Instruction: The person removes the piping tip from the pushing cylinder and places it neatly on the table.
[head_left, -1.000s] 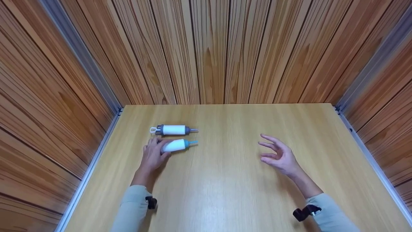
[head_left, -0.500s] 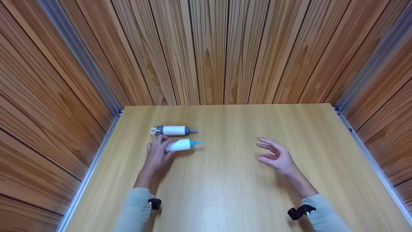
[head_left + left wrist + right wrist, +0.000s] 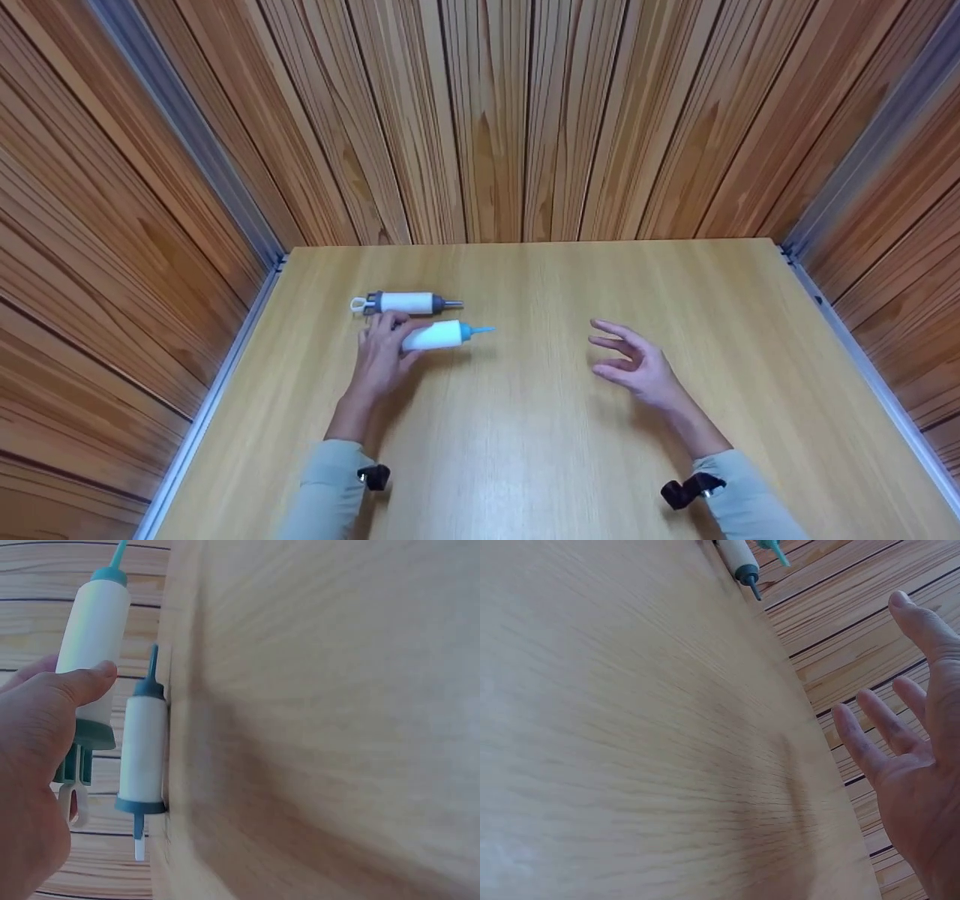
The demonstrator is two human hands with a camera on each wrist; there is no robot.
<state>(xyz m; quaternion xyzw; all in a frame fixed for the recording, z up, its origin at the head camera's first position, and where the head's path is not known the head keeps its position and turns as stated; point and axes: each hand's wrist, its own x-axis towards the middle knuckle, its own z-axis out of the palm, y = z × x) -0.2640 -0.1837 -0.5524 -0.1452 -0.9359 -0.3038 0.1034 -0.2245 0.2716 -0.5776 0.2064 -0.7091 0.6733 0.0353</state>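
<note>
My left hand (image 3: 381, 356) grips a white syringe with a light blue nozzle cap (image 3: 435, 335) by its rear part, thumb on the near side. Its nozzle points right, and a shadow lies below it on the table. In the left wrist view the teal collar and white looped plunger handle of this syringe (image 3: 97, 626) show beneath the palm. Just beyond it lies a second white syringe with dark grey-blue ends (image 3: 407, 303), also pointing right. Over the right half of the table my right hand (image 3: 637, 365) hovers with fingers spread and holds nothing.
Both syringes are at the left of the light wooden table (image 3: 540, 435). A wood-plank wall (image 3: 487, 120) rises at the back, with more planks on both sides. Metal rails (image 3: 217, 382) run along the table's side edges.
My left hand has carried the light-blue-capped syringe rightward and up off the table. My right hand has drifted a little left, still empty. The dark-ended syringe has stayed put.
</note>
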